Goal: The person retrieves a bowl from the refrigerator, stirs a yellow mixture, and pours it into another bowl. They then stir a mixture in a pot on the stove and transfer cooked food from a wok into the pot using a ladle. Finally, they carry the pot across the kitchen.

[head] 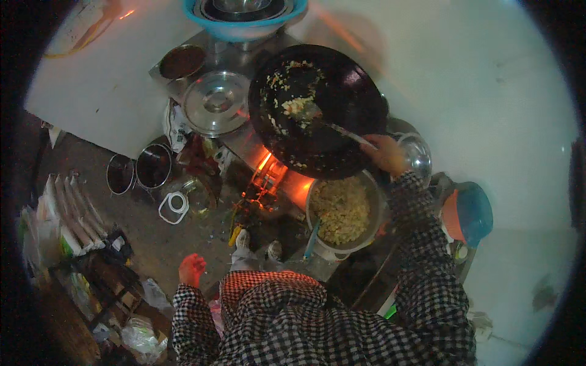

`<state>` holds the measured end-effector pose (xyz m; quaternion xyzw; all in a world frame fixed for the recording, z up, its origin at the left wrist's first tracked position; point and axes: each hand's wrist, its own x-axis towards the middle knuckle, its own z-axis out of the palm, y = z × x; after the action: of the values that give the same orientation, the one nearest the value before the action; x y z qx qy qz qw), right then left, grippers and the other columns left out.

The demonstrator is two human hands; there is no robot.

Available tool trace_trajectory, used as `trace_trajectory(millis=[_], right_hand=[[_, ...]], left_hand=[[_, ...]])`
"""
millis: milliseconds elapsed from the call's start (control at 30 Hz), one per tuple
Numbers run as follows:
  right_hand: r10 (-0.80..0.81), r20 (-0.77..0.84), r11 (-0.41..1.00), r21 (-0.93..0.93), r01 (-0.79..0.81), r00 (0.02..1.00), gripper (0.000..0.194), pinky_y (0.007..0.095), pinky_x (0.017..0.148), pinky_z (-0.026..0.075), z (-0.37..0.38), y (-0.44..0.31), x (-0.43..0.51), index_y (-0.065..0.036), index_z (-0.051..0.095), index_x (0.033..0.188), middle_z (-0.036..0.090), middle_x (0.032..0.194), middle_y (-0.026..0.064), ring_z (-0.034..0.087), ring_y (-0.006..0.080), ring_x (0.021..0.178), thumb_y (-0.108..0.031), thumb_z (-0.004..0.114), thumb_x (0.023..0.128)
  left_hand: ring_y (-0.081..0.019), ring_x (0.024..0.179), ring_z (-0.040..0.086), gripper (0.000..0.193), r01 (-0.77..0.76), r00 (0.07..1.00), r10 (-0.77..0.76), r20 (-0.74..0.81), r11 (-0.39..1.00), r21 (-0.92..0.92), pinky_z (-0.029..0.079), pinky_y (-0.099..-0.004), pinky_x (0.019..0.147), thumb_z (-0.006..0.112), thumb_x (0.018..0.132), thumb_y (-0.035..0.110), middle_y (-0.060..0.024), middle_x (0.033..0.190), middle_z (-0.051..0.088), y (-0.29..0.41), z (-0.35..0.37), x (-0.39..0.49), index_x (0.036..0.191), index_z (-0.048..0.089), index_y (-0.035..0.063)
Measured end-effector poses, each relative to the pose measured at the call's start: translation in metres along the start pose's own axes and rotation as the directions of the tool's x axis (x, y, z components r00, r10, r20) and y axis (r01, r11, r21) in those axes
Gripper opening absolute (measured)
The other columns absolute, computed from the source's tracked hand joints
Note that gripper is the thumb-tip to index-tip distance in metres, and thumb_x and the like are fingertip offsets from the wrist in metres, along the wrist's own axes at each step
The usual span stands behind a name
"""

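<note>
My right hand grips the handle of a metal cooking spatula. The spatula's head lies in a large black wok, against a small heap of pale, chopped cooked food. More bits of that food stick to the wok's left side and lower edge. Just below the wok stands a pale pot filled with similar chopped food, a blue-handled utensil leaning at its rim. Lit red by the fire, my left hand hangs low at my side, away from the wok; its fingers look loosely curled and nothing shows in it.
Fire glows in a stove opening below the wok. Left of the wok are a lidded metal pot and a metal container. A blue-rimmed basin stands behind; a blue bowl is at right. Bagged goods lie left.
</note>
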<state>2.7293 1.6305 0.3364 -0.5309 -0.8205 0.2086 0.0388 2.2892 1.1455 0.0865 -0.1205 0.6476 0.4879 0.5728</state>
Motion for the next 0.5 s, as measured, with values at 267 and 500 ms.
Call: trace_trajectory(millis=[267, 500], right_hand=[[0.168, -0.212, 0.956, 0.274, -0.107, 0.963, 0.037, 0.0438, 0.066, 0.044, 0.090, -0.003, 0.019, 0.002, 0.064, 0.101, 0.062, 0.076, 0.0189, 0.061, 0.0341, 0.072, -0.033, 0.057, 0.089], [0.207, -0.259, 0.942, 0.315, -0.120, 0.944, 0.044, 0.0381, 0.055, 0.041, 0.107, -0.011, 0.015, 0.004, 0.062, 0.108, 0.060, 0.069, 0.0136, 0.053, 0.0208, 0.056, -0.036, 0.056, 0.091]], left_hand=[[-0.0208, 0.074, 0.061, 0.026, 0.027, 0.999, -0.028, -0.025, 0.999, -0.040, 0.049, -0.0341, 0.065, 0.057, 0.091, 0.024, -0.0109, 0.090, 0.063, 0.009, 0.002, -0.010, 0.109, 0.055, 0.0047], [-0.0208, 0.071, 0.061, 0.025, -0.010, 0.998, 0.008, -0.063, 1.000, -0.023, 0.048, -0.0335, 0.060, 0.055, 0.092, 0.025, -0.0096, 0.083, 0.063, 0.012, 0.007, -0.024, 0.107, 0.056, 0.0050]])
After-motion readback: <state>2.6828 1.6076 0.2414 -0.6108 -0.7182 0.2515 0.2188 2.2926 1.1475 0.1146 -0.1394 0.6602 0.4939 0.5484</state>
